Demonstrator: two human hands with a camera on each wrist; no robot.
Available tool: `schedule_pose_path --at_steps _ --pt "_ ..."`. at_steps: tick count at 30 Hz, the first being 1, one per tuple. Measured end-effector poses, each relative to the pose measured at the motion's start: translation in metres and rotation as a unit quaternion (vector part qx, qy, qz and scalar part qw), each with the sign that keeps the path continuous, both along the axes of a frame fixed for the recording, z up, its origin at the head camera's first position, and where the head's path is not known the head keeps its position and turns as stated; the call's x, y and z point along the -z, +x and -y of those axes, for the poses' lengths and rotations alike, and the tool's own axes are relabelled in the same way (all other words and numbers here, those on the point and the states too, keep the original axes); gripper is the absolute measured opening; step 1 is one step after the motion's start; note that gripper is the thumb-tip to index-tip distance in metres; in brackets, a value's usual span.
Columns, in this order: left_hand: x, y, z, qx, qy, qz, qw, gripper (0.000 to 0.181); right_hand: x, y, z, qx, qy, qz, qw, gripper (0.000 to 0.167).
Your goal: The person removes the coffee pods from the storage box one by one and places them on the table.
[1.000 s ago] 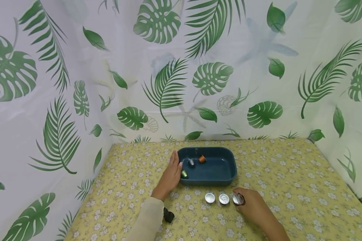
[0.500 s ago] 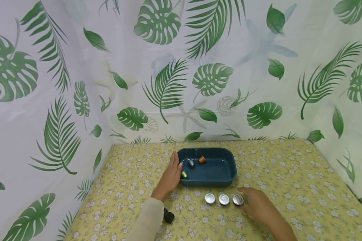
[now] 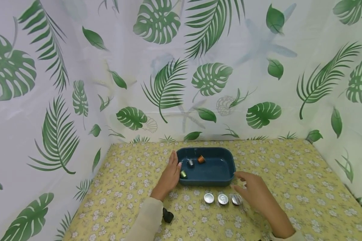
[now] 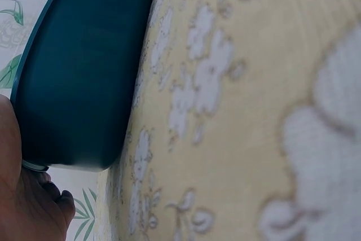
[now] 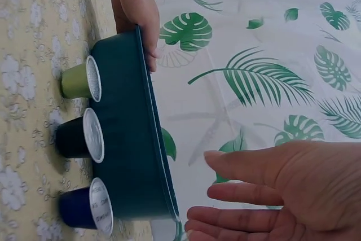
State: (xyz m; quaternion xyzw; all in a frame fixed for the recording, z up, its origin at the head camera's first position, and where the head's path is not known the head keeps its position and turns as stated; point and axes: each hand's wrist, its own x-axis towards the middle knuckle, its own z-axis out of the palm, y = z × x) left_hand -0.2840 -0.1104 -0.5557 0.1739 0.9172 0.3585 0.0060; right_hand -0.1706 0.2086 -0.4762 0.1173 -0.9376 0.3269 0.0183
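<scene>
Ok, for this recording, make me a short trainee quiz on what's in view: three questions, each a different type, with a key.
1. How many capsules lie inside the blue dish?

2. True or false: the right hand is gripping a capsule.

3. In the row of capsules standing in front of the dish, which colour is at the person's right end?
A. green
B. black
C. dark blue

Key:
1. Three.
2. False; in the right wrist view its fingers are extended and hold nothing.
3. C; the right wrist view shows the dark blue capsule at the end farthest from the left hand.
</scene>
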Motion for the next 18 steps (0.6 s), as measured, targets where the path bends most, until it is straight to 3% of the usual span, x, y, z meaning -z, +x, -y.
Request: schedule_pose_path --at_steps 6,13,18 --pt "0.000 0.003 -0.002 -0.003 0.007 0.001 1.0000 0.061 -0.007 -0.016 0.014 0.014 -0.006 -0.034 0.9993 0.046" --pt "-0.001 0.003 -0.003 -0.001 0.004 0.003 1.0000 0.061 -0.014 -0.037 0.030 0.018 -0.003 -0.024 0.9996 0.045" --pt "-0.001 0.005 -0.003 0.000 0.011 0.002 0.9999 0.060 -0.006 -0.053 0.035 0.007 -0.023 -0.019 0.9995 0.040"
